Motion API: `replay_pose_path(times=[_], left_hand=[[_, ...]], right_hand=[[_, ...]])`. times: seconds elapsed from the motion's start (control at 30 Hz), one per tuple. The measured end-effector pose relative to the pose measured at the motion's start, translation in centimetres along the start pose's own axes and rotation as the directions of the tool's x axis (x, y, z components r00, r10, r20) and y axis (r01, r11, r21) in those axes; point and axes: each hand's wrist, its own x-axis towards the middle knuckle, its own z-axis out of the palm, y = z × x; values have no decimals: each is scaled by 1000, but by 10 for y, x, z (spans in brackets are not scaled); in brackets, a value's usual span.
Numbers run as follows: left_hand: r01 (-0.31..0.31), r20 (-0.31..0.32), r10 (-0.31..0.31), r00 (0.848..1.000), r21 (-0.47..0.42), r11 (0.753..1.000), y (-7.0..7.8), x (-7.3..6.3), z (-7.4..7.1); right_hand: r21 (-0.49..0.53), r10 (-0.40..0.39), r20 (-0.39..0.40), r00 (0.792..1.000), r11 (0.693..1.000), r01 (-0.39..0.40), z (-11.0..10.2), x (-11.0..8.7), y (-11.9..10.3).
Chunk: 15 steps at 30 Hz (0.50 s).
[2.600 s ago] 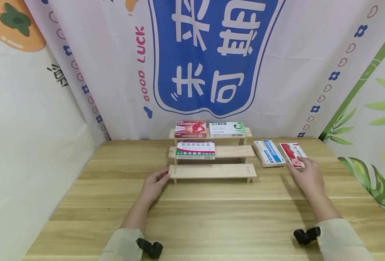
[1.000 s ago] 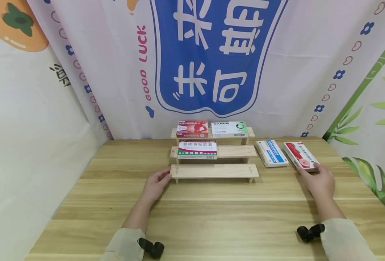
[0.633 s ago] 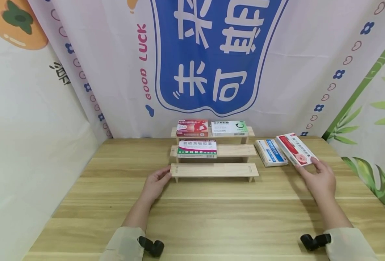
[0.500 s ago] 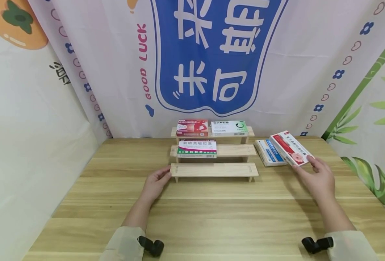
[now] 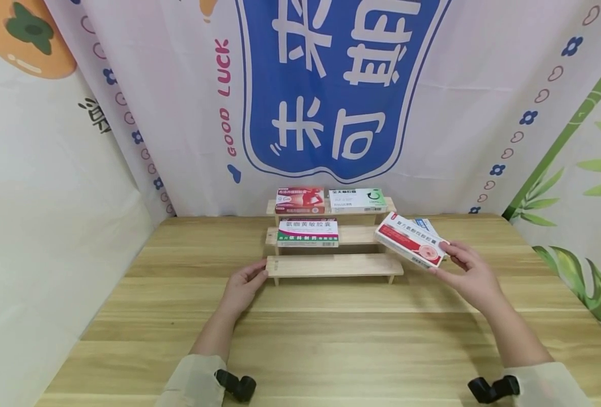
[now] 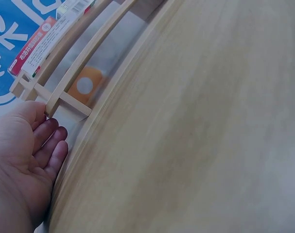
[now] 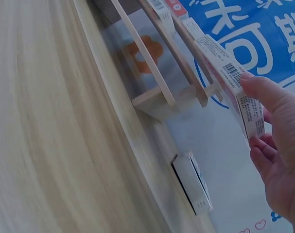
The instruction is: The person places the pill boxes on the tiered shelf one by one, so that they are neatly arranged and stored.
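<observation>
In the head view my right hand (image 5: pixel 470 280) pinches the near right end of a red-and-white medicine box (image 5: pixel 409 240). The box is raised and tilted, overlapping the right end of the stand's middle tier. My left hand (image 5: pixel 241 289) holds the left end of the lowest plank of a three-tier wooden display stand (image 5: pixel 336 265), thumb and forefinger at its edge. The right wrist view shows my thumb on one side of the held box (image 7: pixel 225 63) and fingertips on the other. Below it a blue-and-white medicine box (image 5: pixel 424 227) lies on the table, mostly hidden in the head view.
On the top tier sit a red medicine box (image 5: pixel 300 200) and a green-and-white medicine box (image 5: pixel 357 200). A white, purple and green medicine box (image 5: pixel 307 232) stands on the middle tier's left half. A printed cloth (image 5: pixel 178 113) hangs behind the wooden table (image 5: pixel 305 350).
My right hand has lifted the red-and-white box off the table and carried it left, past the blue-and-white box to the stand's right end. My left hand has stayed at the stand.
</observation>
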Motion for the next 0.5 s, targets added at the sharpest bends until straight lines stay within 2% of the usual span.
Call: replay_pose_path(times=[0.17,0.33,0.5], left_hand=[[-1,5,1,1000,0,1000,1,-1,-1],[1,6,-1,1000,-4,1000,2,-3,-1],[11,5,-11,1000,-4,1000,2,-3,-1]], right_hand=[[7,-39,52,998,999,39,9,4,-8],[2,-50,134,990,999,50,18,14,-17],[0,-66,176,982,998,67,28,25,-23]])
